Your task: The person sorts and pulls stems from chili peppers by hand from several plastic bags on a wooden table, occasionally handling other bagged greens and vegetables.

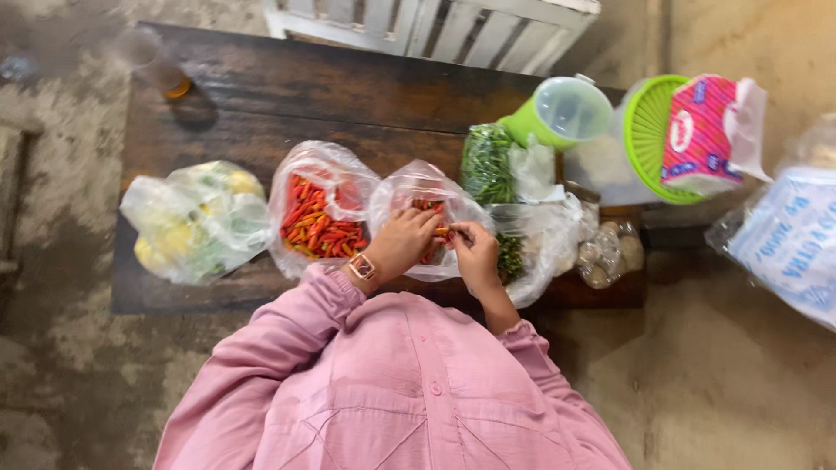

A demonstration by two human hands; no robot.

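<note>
While the person in the pink shirt (392, 392) bent over the dark wooden worktop (287, 96), both hands met above a clear plastic bag (418, 196) at its near edge. The left hand (402, 242), a square watch (362, 265) on its wrist, had its fingers curled narrow around a small red chili (442, 231). The right hand (475, 252) pinched the other end of that same chili between thumb and fingertips, so the two hands touched at the pepper. More red chilies showed inside the bag just beyond the left hand's fingers.

To the left of that bag lay an open bag of red and orange chilies (318, 222), and farther left a knotted bag of yellow and green produce (196, 222). To the right of the hands sat a bag of green chilies (488, 165), with another clear bag (544, 235) holding some green ones beside the right hand. A bag of pale round bulbs (605, 252) rested at the worktop's right end. Beyond it stood a green jug with a clear lid (562, 113), a green plastic basket (649, 130) and a pink-and-white packet (697, 135). A white slatted frame (435, 26) stood past the far edge, on the concrete floor (740, 374).
</note>
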